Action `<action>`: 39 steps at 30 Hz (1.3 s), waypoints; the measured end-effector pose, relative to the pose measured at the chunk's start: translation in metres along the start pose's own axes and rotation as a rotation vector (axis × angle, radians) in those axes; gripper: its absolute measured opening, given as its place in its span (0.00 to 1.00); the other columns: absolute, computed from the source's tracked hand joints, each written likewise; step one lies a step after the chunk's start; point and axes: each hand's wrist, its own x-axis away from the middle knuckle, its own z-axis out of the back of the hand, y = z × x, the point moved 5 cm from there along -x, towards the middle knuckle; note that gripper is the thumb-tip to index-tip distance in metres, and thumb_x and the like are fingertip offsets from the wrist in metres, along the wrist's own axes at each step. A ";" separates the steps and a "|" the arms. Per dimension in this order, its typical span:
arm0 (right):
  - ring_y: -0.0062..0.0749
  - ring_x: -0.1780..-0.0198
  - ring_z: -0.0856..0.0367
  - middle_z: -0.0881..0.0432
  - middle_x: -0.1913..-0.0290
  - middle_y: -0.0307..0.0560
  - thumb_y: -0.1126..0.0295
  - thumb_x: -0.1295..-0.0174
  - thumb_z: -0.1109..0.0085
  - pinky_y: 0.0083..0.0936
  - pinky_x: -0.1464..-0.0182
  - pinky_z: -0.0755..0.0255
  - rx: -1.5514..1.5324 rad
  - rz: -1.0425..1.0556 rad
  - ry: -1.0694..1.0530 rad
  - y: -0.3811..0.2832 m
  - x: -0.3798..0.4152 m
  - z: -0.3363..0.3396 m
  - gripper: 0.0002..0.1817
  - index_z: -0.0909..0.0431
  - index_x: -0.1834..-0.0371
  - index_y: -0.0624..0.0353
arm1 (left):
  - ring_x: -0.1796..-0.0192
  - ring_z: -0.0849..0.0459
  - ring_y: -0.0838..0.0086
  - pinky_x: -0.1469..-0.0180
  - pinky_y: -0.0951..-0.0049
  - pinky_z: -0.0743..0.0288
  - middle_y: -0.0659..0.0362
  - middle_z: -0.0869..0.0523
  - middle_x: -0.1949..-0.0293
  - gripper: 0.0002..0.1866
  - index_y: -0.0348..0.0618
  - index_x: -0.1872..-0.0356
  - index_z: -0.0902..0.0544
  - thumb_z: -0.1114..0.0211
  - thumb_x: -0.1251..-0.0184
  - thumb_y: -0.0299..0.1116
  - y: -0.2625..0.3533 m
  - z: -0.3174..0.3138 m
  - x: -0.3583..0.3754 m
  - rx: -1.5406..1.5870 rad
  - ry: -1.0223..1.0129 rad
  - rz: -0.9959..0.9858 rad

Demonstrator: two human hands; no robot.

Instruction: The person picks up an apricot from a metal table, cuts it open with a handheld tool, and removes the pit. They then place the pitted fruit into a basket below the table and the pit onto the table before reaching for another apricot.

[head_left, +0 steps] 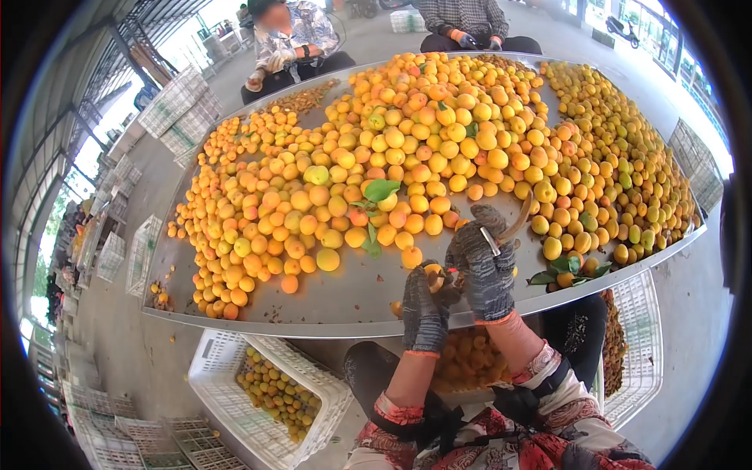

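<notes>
Both my hands wear dark grey knit gloves with orange cuffs and meet at the near edge of a metal table (356, 309). My left hand (425, 319) is closed around an apricot (433, 270), whose top shows between the fingers. My right hand (483, 270) grips a tool (517, 223) with a curved brown part and a short silvery metal piece; its working end is hidden by the glove. Something dark and reddish sits between the two hands, too small to make out. Beyond them lies a broad heap of apricots (407, 149), with a green leaf (381, 189) on it.
Below the table edge, orange fruit pieces (470, 362) lie under my forearms. A white crate (205, 364) of greenish-yellow apricots stands left; another crate (644, 345) with brown contents stands right. Two people (294, 43) sit across the table. Stacked crates (180, 102) stand behind, left.
</notes>
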 end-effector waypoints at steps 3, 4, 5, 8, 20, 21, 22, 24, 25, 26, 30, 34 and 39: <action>0.21 0.72 0.28 0.25 0.69 0.37 0.69 0.40 0.45 0.21 0.72 0.30 -0.406 -0.189 0.042 0.002 0.001 -0.009 0.17 0.32 0.48 0.59 | 0.63 0.22 0.73 0.64 0.74 0.23 0.59 0.25 0.60 0.14 0.42 0.55 0.27 0.50 0.33 0.40 0.000 0.002 -0.003 -0.171 0.029 -0.015; 0.21 0.74 0.28 0.25 0.69 0.37 0.69 0.40 0.45 0.21 0.73 0.31 -0.942 -0.497 0.106 0.014 0.005 -0.018 0.17 0.31 0.48 0.59 | 0.63 0.22 0.73 0.64 0.74 0.23 0.59 0.25 0.60 0.14 0.42 0.55 0.27 0.50 0.33 0.40 -0.003 0.005 -0.006 -0.172 0.030 -0.015; 0.21 0.74 0.28 0.25 0.69 0.37 0.69 0.40 0.45 0.21 0.73 0.31 -0.942 -0.498 0.106 0.020 0.006 -0.021 0.17 0.31 0.48 0.59 | 0.62 0.23 0.73 0.62 0.75 0.23 0.58 0.25 0.60 0.14 0.42 0.54 0.28 0.52 0.33 0.40 -0.004 0.009 -0.011 -0.203 0.007 -0.065; 0.20 0.76 0.30 0.26 0.70 0.37 0.70 0.41 0.45 0.20 0.76 0.33 -0.573 -0.284 0.197 0.022 0.002 -0.019 0.17 0.31 0.48 0.56 | 0.60 0.23 0.73 0.60 0.74 0.24 0.57 0.26 0.58 0.15 0.41 0.52 0.30 0.54 0.32 0.40 -0.006 0.020 -0.019 -0.331 -0.065 -0.220; 0.21 0.70 0.29 0.28 0.67 0.35 0.65 0.41 0.48 0.22 0.72 0.33 -0.835 -0.749 0.418 0.040 -0.001 -0.016 0.21 0.35 0.43 0.52 | 0.51 0.27 0.72 0.52 0.73 0.28 0.55 0.27 0.54 0.16 0.37 0.51 0.30 0.56 0.30 0.37 0.006 0.005 -0.004 -0.514 -0.082 -0.258; 0.19 0.77 0.33 0.30 0.73 0.35 0.68 0.42 0.47 0.18 0.78 0.38 -0.890 -0.662 0.346 0.029 -0.006 -0.021 0.18 0.33 0.48 0.52 | 0.51 0.27 0.72 0.51 0.73 0.29 0.55 0.27 0.54 0.16 0.37 0.52 0.29 0.57 0.30 0.37 0.009 0.005 -0.006 -0.701 -0.082 -0.369; 0.17 0.84 0.37 0.32 0.79 0.34 0.71 0.44 0.47 0.14 0.83 0.43 -0.940 -0.573 0.273 0.020 -0.010 -0.026 0.15 0.31 0.52 0.53 | 0.51 0.27 0.72 0.51 0.73 0.29 0.55 0.27 0.54 0.16 0.37 0.52 0.29 0.57 0.30 0.37 0.007 0.007 -0.008 -0.702 -0.081 -0.369; 0.16 0.84 0.39 0.33 0.81 0.34 0.73 0.43 0.48 0.13 0.85 0.46 -0.829 -0.548 0.279 0.014 -0.011 -0.025 0.16 0.33 0.51 0.55 | 0.57 0.25 0.71 0.58 0.73 0.27 0.57 0.26 0.58 0.15 0.42 0.55 0.27 0.52 0.34 0.41 0.016 -0.008 0.003 -1.036 -0.156 -0.793; 0.16 0.82 0.38 0.33 0.79 0.33 0.71 0.43 0.48 0.14 0.82 0.44 -0.855 -0.561 0.222 0.009 -0.016 -0.022 0.14 0.32 0.52 0.54 | 0.57 0.25 0.71 0.58 0.73 0.27 0.57 0.26 0.58 0.15 0.42 0.55 0.27 0.52 0.34 0.41 0.018 -0.011 0.003 -1.033 -0.158 -0.797; 0.15 0.79 0.37 0.32 0.78 0.33 0.70 0.43 0.48 0.15 0.79 0.41 -0.880 -0.579 0.165 0.007 -0.020 -0.020 0.13 0.31 0.54 0.54 | 0.57 0.25 0.71 0.57 0.73 0.28 0.57 0.26 0.58 0.16 0.40 0.55 0.27 0.53 0.32 0.42 0.014 -0.003 -0.002 -0.758 -0.134 -0.505; 0.17 0.82 0.40 0.35 0.81 0.31 0.71 0.44 0.50 0.15 0.81 0.45 -1.033 -0.889 0.469 0.053 -0.003 -0.020 0.06 0.32 0.64 0.50 | 0.52 0.26 0.71 0.49 0.73 0.31 0.55 0.26 0.54 0.16 0.36 0.52 0.28 0.57 0.29 0.36 0.022 -0.011 0.013 -0.839 -0.068 -0.458; 0.18 0.83 0.40 0.34 0.79 0.32 0.69 0.42 0.50 0.16 0.81 0.43 -1.149 -0.943 0.521 0.069 0.007 -0.022 0.02 0.30 0.68 0.46 | 0.58 0.24 0.72 0.56 0.75 0.27 0.55 0.24 0.58 0.15 0.37 0.54 0.26 0.55 0.30 0.37 0.019 -0.006 0.004 -0.703 -0.121 -0.404; 0.16 0.83 0.38 0.32 0.78 0.32 0.67 0.40 0.48 0.14 0.85 0.43 -1.453 -1.022 0.463 0.097 0.017 -0.031 0.06 0.29 0.60 0.45 | 0.66 0.23 0.75 0.67 0.80 0.25 0.58 0.22 0.65 0.13 0.42 0.57 0.26 0.52 0.32 0.39 0.004 0.001 -0.003 -0.084 0.078 -0.014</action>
